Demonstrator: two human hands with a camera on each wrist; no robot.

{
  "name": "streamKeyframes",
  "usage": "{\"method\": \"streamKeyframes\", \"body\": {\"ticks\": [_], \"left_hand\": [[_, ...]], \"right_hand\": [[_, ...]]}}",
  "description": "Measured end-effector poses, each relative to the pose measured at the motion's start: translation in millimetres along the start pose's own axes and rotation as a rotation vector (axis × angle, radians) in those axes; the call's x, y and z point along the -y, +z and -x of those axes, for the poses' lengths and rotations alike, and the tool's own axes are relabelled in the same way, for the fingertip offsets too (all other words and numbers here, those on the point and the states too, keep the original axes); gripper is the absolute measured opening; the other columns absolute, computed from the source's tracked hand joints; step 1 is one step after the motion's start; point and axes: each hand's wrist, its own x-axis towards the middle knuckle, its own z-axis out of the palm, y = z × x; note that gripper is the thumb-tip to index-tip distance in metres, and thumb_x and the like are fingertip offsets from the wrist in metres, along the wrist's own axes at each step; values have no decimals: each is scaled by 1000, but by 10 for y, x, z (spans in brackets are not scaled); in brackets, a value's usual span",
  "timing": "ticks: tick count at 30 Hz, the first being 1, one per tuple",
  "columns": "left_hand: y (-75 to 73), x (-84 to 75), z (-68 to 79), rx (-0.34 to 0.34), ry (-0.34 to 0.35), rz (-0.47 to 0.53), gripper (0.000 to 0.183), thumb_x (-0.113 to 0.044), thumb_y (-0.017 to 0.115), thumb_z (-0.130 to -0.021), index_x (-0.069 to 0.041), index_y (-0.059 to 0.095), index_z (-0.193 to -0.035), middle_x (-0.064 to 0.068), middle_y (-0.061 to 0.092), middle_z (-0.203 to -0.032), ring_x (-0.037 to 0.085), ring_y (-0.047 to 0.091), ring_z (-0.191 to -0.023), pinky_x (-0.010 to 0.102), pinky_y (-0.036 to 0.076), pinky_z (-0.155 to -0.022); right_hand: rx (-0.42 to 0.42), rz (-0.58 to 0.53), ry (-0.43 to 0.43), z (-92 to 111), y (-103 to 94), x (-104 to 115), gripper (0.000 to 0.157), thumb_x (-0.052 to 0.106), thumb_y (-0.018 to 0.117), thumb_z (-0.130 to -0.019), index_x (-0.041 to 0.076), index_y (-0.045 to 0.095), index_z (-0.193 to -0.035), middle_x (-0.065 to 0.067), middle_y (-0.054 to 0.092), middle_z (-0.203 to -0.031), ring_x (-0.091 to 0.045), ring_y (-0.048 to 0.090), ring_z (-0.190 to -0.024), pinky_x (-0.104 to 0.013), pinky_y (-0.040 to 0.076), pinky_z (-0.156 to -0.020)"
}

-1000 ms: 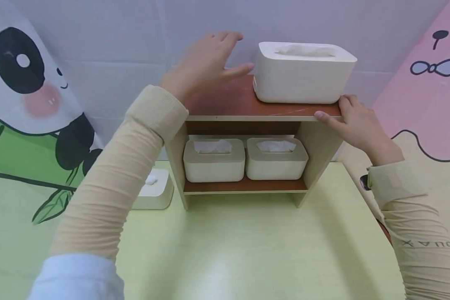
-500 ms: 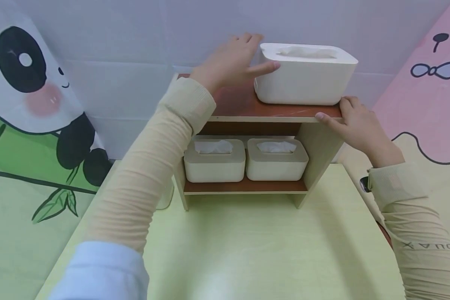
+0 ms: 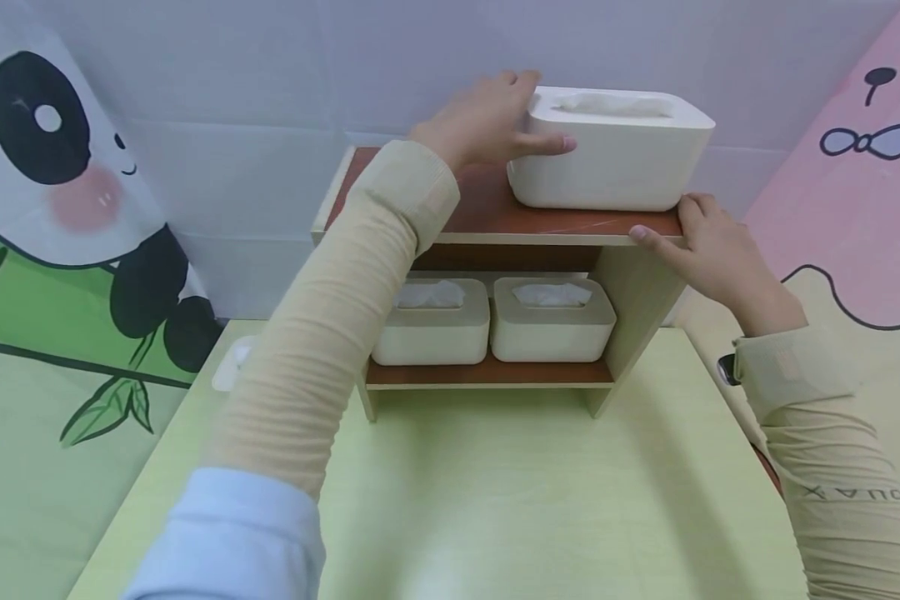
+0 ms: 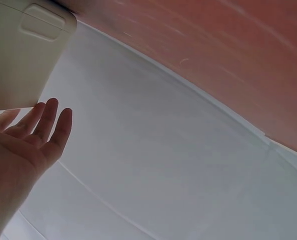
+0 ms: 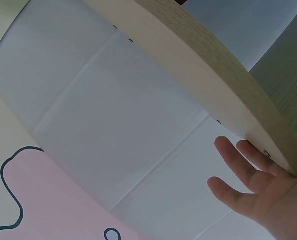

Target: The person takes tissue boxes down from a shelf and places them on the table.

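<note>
A white tissue box (image 3: 611,167) stands on the red-brown top of a small wooden shelf (image 3: 487,196). My left hand (image 3: 487,121) is at its left end, thumb across the front face and fingers by the rear corner. In the left wrist view, the fingertips (image 4: 51,104) sit right at the edge of the box (image 4: 26,55), not curled round it. My right hand (image 3: 723,250) rests on the shelf's front right corner, thumb on the front edge. In the right wrist view, its fingers (image 5: 233,162) are spread loosely beside the board (image 5: 213,95).
Two more tissue boxes, a left one (image 3: 435,333) and a right one (image 3: 553,325), stand side by side on the lower shelf. Another white box (image 3: 232,364) on the pale table (image 3: 495,500) is mostly behind my left sleeve. Behind the shelf is a pale wall (image 3: 270,83).
My left hand has moved right from above the shelf's left part to the left end of the top tissue box. My right hand has stayed on the corner.
</note>
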Motion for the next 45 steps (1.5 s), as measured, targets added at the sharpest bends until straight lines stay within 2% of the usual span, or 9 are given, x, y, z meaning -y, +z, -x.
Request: {"method": "streamKeyframes", "body": {"ticks": [12, 23, 30, 36, 40, 45], "left_hand": [[11, -31, -40, 36, -21, -38, 92, -78, 35, -75, -9, 32, -137, 7, 37, -138, 21, 39, -122, 36, 33, -103], [-84, 32, 59, 85, -26, -47, 92, -76, 36, -76, -7, 28, -138, 9, 35, -139, 22, 40, -121, 38, 34, -102], [-185, 78, 102, 164, 19, -77, 94, -72, 36, -80, -2, 22, -140, 14, 33, -141, 25, 36, -127, 40, 29, -106], [-275, 45, 135, 254, 4, -138, 94, -73, 34, -80, -1, 24, -139, 12, 39, -135, 23, 40, -122, 42, 31, -104], [-268, 24, 132, 244, 6, -141, 91, -75, 33, -78, -5, 30, -136, 10, 40, -132, 22, 39, -117, 43, 33, -101], [-223, 0, 97, 196, 28, -118, 92, -76, 35, -77, -6, 29, -136, 12, 37, -135, 24, 38, -121, 43, 32, -101]], "right_hand": [[-5, 1, 0, 3, 5, 9, 86, 62, 34, -88, -10, 30, -133, -33, 32, -133, -52, 35, -115, -63, 26, -91], [11, -4, -2, -29, 10, 36, 88, 63, 33, -88, -5, 19, -142, -32, 26, -139, -51, 29, -124, -64, 23, -96], [9, -8, -3, -41, 28, 58, 87, 63, 32, -88, -2, 17, -144, -32, 25, -140, -53, 29, -123, -63, 22, -97], [10, -18, -2, -35, 30, 51, 85, 62, 34, -89, 1, 15, -145, -32, 26, -139, -53, 30, -122, -64, 23, -96], [9, -23, 3, -30, 14, 29, 84, 61, 34, -89, 1, 16, -145, -32, 26, -140, -52, 29, -123, -64, 22, -96], [0, -19, 0, -26, 11, 12, 84, 61, 34, -89, 0, 17, -144, -32, 27, -139, -53, 30, -121, -64, 23, -96]]}}
